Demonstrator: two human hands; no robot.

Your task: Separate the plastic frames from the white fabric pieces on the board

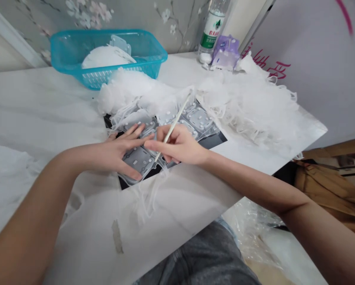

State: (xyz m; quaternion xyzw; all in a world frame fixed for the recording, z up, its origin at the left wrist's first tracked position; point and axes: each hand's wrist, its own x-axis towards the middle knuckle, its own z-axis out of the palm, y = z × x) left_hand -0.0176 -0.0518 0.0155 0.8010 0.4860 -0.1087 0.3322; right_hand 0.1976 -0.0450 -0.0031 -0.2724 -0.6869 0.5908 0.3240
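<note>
My left hand [118, 152] lies flat with fingers spread on a clear plastic piece with white dots [138, 160], which rests on a dark mat [213, 139]. My right hand [180, 146] is closed round a thin pale stick [175, 120], held like a pen, its lower tip touching the same plastic piece. More clear dotted plastic pieces [198, 118] lie just beyond both hands on the mat.
White mesh fabric is heaped behind the mat [130, 89] and to the right [254, 107]. A blue basket [106, 53] holding white material stands at the back left. A water bottle [214, 27] and a purple pack [226, 53] stand by the wall. The white table [177, 209] ends near my lap.
</note>
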